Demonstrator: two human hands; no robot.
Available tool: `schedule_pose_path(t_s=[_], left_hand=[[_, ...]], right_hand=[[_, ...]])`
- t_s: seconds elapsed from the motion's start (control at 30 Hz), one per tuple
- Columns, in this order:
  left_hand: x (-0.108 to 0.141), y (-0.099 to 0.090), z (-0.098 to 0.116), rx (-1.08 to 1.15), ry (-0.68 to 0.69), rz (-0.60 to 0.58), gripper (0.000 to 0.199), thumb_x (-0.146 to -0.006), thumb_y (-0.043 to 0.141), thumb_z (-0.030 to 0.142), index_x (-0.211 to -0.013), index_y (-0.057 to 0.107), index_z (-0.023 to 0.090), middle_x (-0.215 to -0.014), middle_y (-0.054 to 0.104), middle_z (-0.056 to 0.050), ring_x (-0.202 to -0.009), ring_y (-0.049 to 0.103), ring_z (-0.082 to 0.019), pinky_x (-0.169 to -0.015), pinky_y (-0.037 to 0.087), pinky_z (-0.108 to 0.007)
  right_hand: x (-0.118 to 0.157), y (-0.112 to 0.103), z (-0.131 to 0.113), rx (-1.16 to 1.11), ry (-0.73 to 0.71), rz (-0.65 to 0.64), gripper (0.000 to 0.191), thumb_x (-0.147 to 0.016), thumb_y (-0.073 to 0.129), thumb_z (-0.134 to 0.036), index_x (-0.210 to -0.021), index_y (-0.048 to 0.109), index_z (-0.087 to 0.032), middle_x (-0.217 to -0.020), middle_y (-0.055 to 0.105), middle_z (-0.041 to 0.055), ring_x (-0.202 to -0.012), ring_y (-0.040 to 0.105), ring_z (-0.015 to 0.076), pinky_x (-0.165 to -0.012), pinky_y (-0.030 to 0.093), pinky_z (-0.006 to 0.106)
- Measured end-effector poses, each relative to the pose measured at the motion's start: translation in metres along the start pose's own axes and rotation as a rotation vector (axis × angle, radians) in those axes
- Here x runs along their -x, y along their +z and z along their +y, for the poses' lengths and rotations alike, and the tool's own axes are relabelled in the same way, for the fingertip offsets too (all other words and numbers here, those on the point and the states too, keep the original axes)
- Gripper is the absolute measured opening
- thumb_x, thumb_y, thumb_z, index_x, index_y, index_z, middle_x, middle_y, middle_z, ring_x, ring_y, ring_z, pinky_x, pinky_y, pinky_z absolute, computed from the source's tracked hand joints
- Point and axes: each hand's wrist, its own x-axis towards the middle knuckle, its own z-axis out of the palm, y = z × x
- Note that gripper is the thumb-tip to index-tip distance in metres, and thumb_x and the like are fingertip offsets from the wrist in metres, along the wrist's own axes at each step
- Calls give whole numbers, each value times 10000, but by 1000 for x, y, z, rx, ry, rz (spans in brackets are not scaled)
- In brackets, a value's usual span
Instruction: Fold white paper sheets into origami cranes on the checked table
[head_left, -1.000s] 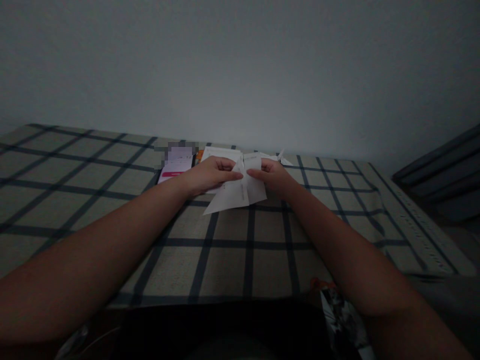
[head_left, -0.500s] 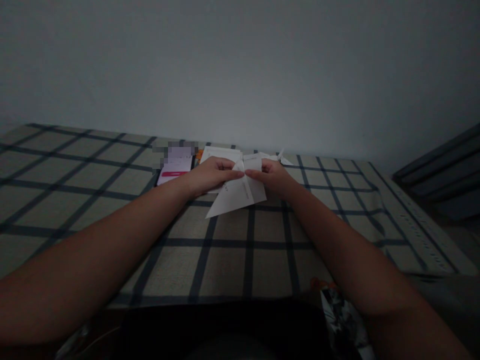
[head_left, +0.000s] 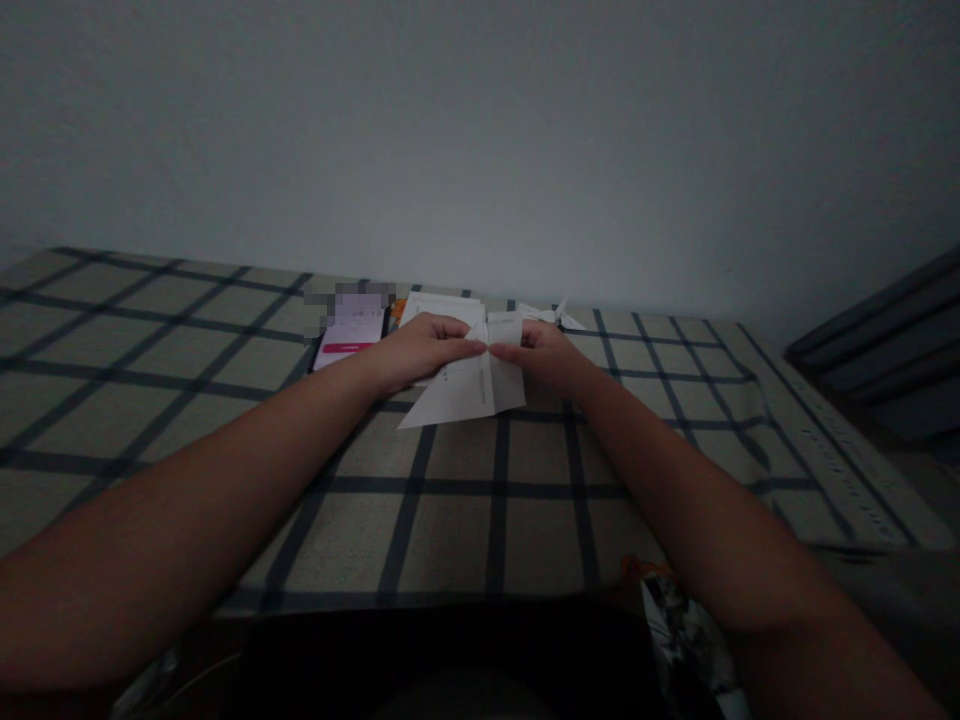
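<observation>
A white sheet of folded paper point(head_left: 469, 388) with some print on it hangs between my hands, its pointed corner aimed down and to the left. My left hand point(head_left: 427, 350) pinches its left part, thumb on the near face. From the right, my right hand point(head_left: 541, 350) grips the other part, and its thumb tip almost meets the left one at the central crease. The fingers behind the paper are partly hidden.
A phone with a lit screen point(head_left: 351, 335) lies left of my left hand. Behind the hands are white papers point(head_left: 439, 303) with an orange item beside them. A folded white paper piece point(head_left: 553, 314) lies at the back right on the checked cloth point(head_left: 450, 500), near the wall.
The paper's lower part has swung slightly to the left, and its crease now shows more upright. Both hands keep nearly the same place and grip.
</observation>
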Motion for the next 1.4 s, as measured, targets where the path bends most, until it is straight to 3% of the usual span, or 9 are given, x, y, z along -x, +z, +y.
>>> schedule_pose_path(t_s=[0.23,0.47,0.63,0.9,1.2,1.4], left_hand=[[1,-1,2,-55,33,-26,249,-790,695,398,-803,700,149,-646,596,-4,-511,458,-92,-476,295,-223],[1,1,2,-23,39,-21,231,-775,715,377,-793,714,147,-666,628,-17,-539,493,-97,-499,336,-216],[1,-1,2,-44,36,-19,269,-765,739,408,-717,692,148,-540,514,26,-451,380,-71,-442,255,-216],[-1,0,-1,-101,70,-64,329,-764,732,469,-681,681,155,-502,438,46,-440,316,-63,-438,190,-225],[-2,1,-4,-54,76,27,302,-810,681,442,-778,721,144,-514,524,18,-444,411,-78,-437,284,-209],[-2,1,-4,-170,137,-12,340,-823,663,463,-734,727,141,-535,547,6,-471,437,-81,-453,297,-209]], right_hand=[[-1,-1,4,-48,16,-22,401,-722,774,-424,-996,708,-139,-1004,743,89,-842,651,182,-751,519,322],[0,-1,4,-52,18,-44,400,-733,769,-417,-1015,707,-140,-1008,748,83,-841,658,179,-748,519,309],[-1,-2,7,-35,14,-39,392,-740,762,-418,-1011,705,-141,-1003,743,77,-847,657,184,-756,512,311],[2,2,0,21,-13,-23,356,-785,714,-478,-944,702,-160,-940,736,56,-811,638,166,-742,495,287],[2,1,-1,93,-44,14,362,-789,692,-504,-902,665,-161,-881,681,38,-765,576,154,-695,451,277],[4,4,-7,183,-106,76,338,-834,625,-513,-812,632,-175,-814,613,11,-761,531,150,-707,415,273]])
